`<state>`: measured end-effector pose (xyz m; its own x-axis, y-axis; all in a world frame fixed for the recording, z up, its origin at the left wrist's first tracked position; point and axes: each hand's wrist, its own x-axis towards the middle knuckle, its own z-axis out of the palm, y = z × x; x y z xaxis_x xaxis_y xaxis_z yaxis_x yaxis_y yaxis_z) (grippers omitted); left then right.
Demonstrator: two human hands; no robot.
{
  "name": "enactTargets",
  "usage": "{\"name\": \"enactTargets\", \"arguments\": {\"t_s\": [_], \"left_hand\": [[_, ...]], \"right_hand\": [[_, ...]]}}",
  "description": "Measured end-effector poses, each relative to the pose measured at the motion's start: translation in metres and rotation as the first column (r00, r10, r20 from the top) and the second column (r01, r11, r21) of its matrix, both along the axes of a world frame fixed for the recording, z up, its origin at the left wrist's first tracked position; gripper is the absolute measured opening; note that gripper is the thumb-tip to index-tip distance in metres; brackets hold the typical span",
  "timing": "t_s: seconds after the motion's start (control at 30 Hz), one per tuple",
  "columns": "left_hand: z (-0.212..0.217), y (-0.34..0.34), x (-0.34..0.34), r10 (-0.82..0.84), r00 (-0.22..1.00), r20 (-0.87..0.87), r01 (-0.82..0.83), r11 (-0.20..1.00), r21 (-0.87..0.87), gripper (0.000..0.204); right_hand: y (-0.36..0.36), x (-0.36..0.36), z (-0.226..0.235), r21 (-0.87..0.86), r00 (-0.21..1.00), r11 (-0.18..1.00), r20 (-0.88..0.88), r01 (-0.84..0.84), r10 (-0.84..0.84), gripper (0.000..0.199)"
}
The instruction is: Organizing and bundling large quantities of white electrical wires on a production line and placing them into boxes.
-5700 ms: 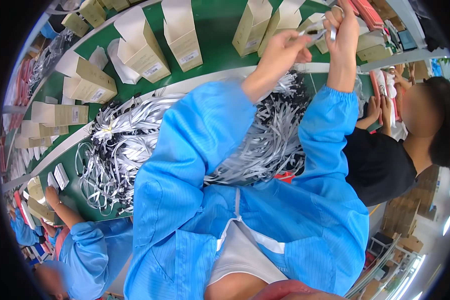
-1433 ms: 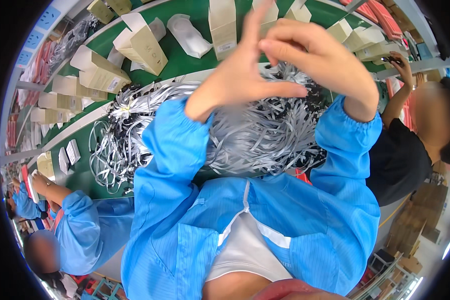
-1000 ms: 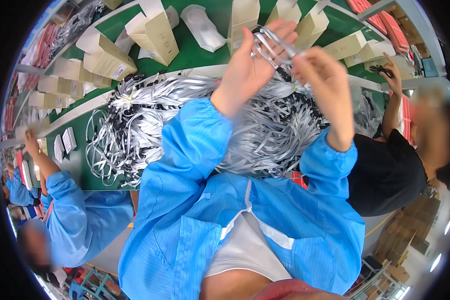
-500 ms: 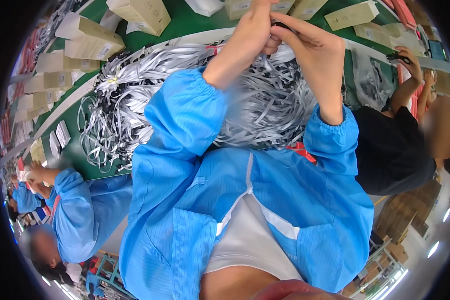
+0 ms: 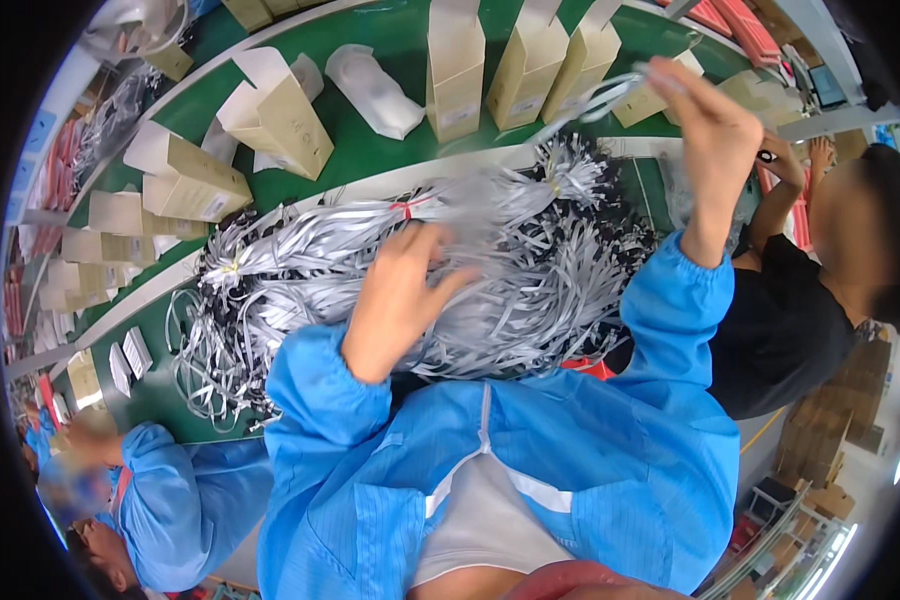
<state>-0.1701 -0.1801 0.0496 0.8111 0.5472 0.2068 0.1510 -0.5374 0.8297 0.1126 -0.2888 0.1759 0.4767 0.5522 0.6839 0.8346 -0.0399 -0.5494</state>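
A big heap of flat silvery-white straps [image 5: 320,300] with black ends lies on the green table in front of me. Several bundles in it are tied, one with a red tie [image 5: 407,209]. My left hand [image 5: 398,290] hovers at the heap's near middle, thumb and fingers apart, holding nothing that I can see. Raised at the far right, my right hand [image 5: 715,125] pinches one strap [image 5: 610,95] between thumb and fingertips. That strap trails to the left in the air, blurred by motion.
Open cardboard boxes [image 5: 457,70] stand in a curved row on the table [image 5: 370,165] behind a pale rail. A white wrapped packet [image 5: 375,90] lies among them. A co-worker in black [image 5: 790,310] sits close on my right, another in blue [image 5: 185,490] on my left.
My hands were together at the far edge and have parted. The left came back over the heap and opened; the right swung right with a strap. The view has shifted, showing more boxes.
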Motion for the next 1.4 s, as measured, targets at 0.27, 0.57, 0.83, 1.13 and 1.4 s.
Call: {"name": "enactTargets", "arguments": {"t_s": [0.27, 0.57, 0.83, 1.13, 1.4], "left_hand": [[-0.029, -0.003, -0.016, -0.040, 0.987, -0.154, 0.038, 0.999, -0.019, 0.023], [0.027, 0.015, 0.110, 0.059, 0.944, 0.325, -0.048, 0.998, -0.042, 0.034], [0.083, 0.049, 0.277, -0.215, 0.869, 0.445, 0.124, 0.966, 0.225, 0.046], [0.130, 0.071, 0.317, -0.192, 0.845, 0.500, 0.286, 0.951, -0.118, 0.025], [0.141, 0.071, 0.327, -0.231, 0.920, 0.315, 0.233, 0.972, 0.032, 0.018]], "right_hand": [[0.046, 0.092, 0.019, 0.169, 0.861, 0.972, 0.457, 0.163, -0.224, 0.014], [0.035, 0.136, 0.026, 0.450, 0.952, 0.890, -0.231, -0.079, 0.202, 0.018], [0.035, 0.163, 0.044, 0.681, 0.707, 0.721, -0.447, -0.129, 0.548, 0.032], [0.026, 0.213, 0.036, 0.734, 0.597, 0.636, -0.405, -0.238, 0.692, 0.022], [0.035, 0.170, 0.028, 0.616, 0.716, 0.779, -0.492, -0.116, 0.495, 0.025]]}}
